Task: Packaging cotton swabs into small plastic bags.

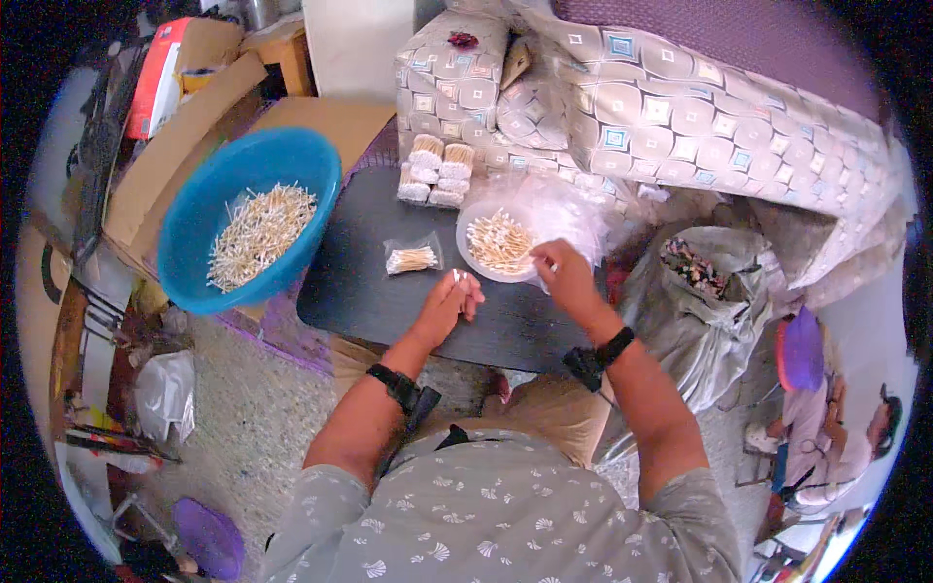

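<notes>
The left hand [449, 303] is hovering over the dark tabletop [360, 282], its fingers curled and pinching a small bunch of cotton swabs [459, 278] at the fingertips; the swabs' white tips are showing just above the fingers, and their long axis is running roughly away from the person, toward the far edge of the table. The right hand [564, 277] is reaching to the near right rim of a white plate [471, 216], fingers closed in a pinch at the edge of the loose swabs [500, 241] heaped there, which are lying mostly crosswise in no single direction; whether a swab is actually caught between those fingers I cannot tell. A small clear bag of swabs [411, 258] is lying flat just left of the plate, its sticks pointing left to right. Behind it, bundled packs [435, 171] are sitting stacked at the table's far edge. A blue basin [194, 214] is holding many more swabs at the left.
</notes>
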Demonstrator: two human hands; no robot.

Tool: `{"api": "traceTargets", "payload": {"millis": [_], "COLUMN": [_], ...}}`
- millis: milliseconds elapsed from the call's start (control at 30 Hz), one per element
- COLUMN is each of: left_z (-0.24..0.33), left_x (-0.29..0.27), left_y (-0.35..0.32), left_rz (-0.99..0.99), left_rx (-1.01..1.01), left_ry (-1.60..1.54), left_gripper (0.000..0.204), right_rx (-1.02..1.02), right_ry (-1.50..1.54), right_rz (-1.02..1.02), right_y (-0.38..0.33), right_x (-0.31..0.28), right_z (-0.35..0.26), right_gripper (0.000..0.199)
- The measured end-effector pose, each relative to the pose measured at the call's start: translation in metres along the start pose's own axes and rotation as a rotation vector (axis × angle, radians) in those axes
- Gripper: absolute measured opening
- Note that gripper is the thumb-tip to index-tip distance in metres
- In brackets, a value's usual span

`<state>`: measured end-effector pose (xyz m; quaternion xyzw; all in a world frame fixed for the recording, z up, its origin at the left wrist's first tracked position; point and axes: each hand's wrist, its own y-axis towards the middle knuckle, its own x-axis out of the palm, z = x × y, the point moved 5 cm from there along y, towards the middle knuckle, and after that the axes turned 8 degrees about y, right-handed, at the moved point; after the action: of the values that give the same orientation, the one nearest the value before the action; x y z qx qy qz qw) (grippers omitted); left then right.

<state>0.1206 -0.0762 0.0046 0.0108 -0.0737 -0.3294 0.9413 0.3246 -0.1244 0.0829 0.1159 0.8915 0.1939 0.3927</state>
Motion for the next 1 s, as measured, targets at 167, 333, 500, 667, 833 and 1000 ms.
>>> {"api": "traceTargets", "payload": {"millis": [167,333,500,667,833,1000], "left_z": [0.007,0.0,0.003,-0.007,-0.009,-0.005], "left_x": [-0.001,-0.001,0.0,-0.001,-0.001,-0.002], "left_y": [-0.002,-0.003,-0.003,0.001,0.002,-0.001], "left_rz": [0.086,0.093,0.071,0.04,0.071,0.091], "left_rx": [0.039,0.101,0.059,0.047,0.078,0.127], "left_ry": [0.269,0.372,0.355,0.335,0.32,0.342], "left_gripper": [0.015,0.014,0.016,0.016,0.015,0.016], "right_rx": [-0.234,-0.21,-0.15,-0.228,-0.145,-0.004], "right_ry": [-0.404,-0.58,-0.756,-0.69,-0.645,-0.569], "right_rz": [-0.124,-0.23,-0.353,-0.305,-0.306,-0.277], "right_y": [0.045,0.06,0.067,0.068,0.068,0.048], "right_x": [-0.013,0.006,0.021,0.013,-0.008,-0.02], "right_z": [0.008,0.023,0.036,0.028,0.007,-0.006], "right_gripper": [0.016,0.015,0.011,0.013,0.013,0.013]}}
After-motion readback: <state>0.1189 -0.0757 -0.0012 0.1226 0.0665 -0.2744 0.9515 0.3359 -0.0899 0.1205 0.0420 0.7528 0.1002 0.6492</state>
